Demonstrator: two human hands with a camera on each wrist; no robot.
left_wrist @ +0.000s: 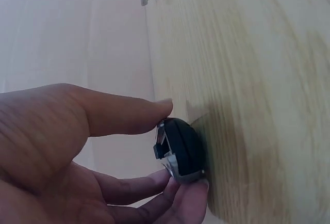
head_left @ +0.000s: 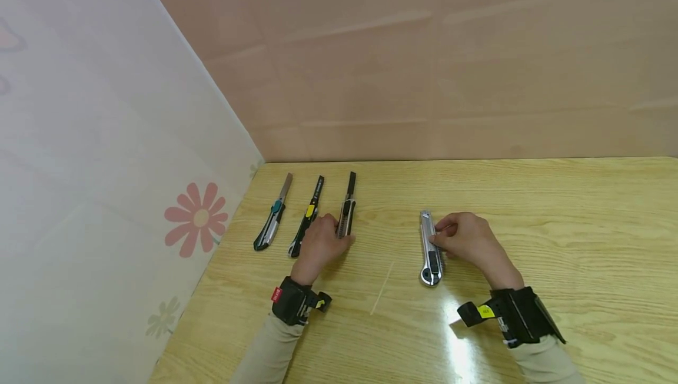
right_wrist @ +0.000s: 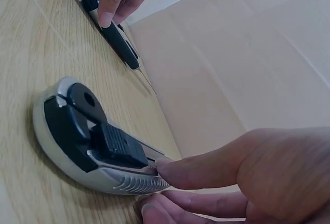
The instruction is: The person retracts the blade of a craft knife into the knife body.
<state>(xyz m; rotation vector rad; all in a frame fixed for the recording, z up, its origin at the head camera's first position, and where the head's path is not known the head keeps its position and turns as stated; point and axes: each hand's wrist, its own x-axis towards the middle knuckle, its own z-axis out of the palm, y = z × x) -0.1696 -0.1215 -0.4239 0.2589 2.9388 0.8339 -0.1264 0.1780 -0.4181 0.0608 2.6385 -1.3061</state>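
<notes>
My left hand (head_left: 322, 245) pinches the lower end of a black-and-grey utility knife (head_left: 346, 210) between thumb and fingers. In the left wrist view the dark butt of this knife (left_wrist: 186, 149) sits close over the table, thumb on one side and fingertips on the other. At the right, my right hand (head_left: 471, 241) holds a silver utility knife (head_left: 428, 240) by its right edge. The right wrist view shows its black slider (right_wrist: 121, 145) and ridged side, with thumb and fingertips at the far part of the body. Both knives point away from me.
Two more utility knives lie at the left: one with a teal slider (head_left: 272, 216), and a black one with a yellow slider (head_left: 307, 222), partly behind my left hand. The wooden table (head_left: 582, 242) meets a pinkish-brown backdrop (head_left: 424, 78) and a flowered white sheet (head_left: 106, 136).
</notes>
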